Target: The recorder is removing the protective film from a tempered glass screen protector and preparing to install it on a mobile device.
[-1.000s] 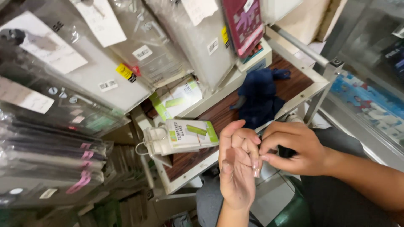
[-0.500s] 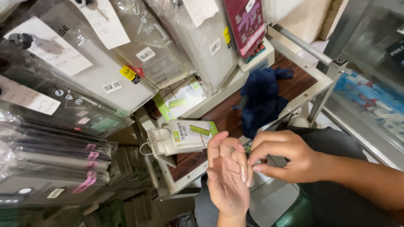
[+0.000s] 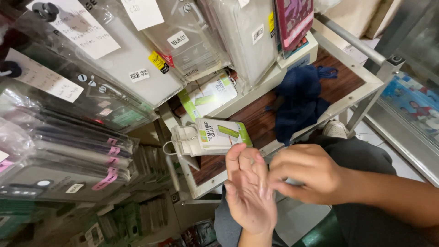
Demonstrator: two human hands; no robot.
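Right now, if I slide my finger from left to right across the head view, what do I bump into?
Stacked clear-bagged phone cases → white and green packets on a ring → left hand → right hand → dark blue cloth → metal shelf post.

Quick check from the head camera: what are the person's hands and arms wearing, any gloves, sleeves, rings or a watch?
Both are bare. The left hand shows no glove or ring, and its wrist leaves the frame uncovered. The right hand is also ungloved, and the right forearm shows no sleeve or watch as far as the frame reaches.
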